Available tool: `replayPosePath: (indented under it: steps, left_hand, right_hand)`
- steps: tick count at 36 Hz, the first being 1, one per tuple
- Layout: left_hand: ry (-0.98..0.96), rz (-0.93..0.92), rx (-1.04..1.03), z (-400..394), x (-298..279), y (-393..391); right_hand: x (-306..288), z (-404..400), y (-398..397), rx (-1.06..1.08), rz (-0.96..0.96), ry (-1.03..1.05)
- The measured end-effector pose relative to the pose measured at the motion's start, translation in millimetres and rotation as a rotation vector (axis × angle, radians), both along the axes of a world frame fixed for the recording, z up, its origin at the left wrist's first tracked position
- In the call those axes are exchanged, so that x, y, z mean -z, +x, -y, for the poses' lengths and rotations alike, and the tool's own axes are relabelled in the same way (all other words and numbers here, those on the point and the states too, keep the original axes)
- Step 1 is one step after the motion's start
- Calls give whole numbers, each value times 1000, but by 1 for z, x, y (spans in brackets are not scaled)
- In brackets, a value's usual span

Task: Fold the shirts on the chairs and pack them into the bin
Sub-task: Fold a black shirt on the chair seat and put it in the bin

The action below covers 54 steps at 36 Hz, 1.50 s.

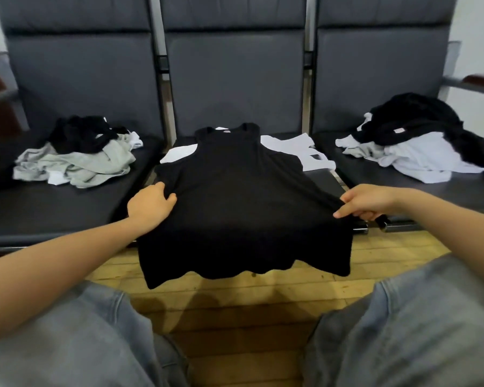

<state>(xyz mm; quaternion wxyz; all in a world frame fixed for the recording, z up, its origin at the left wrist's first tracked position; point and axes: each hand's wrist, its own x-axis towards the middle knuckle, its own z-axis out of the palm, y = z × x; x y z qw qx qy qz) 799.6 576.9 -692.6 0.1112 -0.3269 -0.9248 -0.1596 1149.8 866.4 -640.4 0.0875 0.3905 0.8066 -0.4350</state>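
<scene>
Three dark chairs (235,79) fill the frame. Black shirt (235,196) lies mid-frame, hem overhanging. Left hand (151,205) and right hand (366,202) pinch its sides; advise even tension, flattening before folding.

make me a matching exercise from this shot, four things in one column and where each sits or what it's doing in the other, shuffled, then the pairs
Column one:
1. black tank top
2. left hand
3. grey and black pile
4. white and black pile

Column two:
A. heaped on the right chair seat
B. spread flat on the middle seat, hem hanging over the front edge
C. heaped on the left chair seat
D. grips the spread garment's left side edge

Pairs: 1-B, 2-D, 3-C, 4-A
</scene>
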Motion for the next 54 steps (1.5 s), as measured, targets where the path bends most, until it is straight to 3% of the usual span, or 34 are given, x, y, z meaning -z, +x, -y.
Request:
replayPosePath:
  steps: [6, 16, 20, 22, 30, 34, 38, 41, 45, 50, 54]
  left_hand:
    - [66, 193, 9, -1, -8, -7]
    - [142, 396, -38, -25, -22, -16]
    - [202, 435, -61, -42, -24, -22]
    - [243, 453, -59, -51, -24, -30]
    - [505, 607, -75, -85, -21, -62]
    - [557, 538, -60, -95, -16, -80]
    - [454, 363, -52, -93, -11, -103]
    - [271, 229, -49, -90, -7, -111]
    - [176, 218, -62, -90, -5, -111]
    - [328, 259, -35, -90, -9, -110]
    - [387, 259, -48, -86, -12, -111]
  right_hand:
    - [-3, 7, -7, -22, 30, 270]
    - [3, -17, -78, 235, -84, 280]
    - [10, -25, -113, 244, -104, 438]
    - [13, -32, -128, 267, -72, 536]
    - [31, -73, -167, 384, -123, 552]
    - [27, -78, -179, 521, -375, 344]
    - [15, -93, -180, 750, -544, 280]
    - [9, -108, -180, 797, -471, 260]
    - [20, -110, -176, 732, -371, 239]
    - [26, -105, -176, 675, -448, 218]
    - [24, -112, -177, 668, -406, 381]
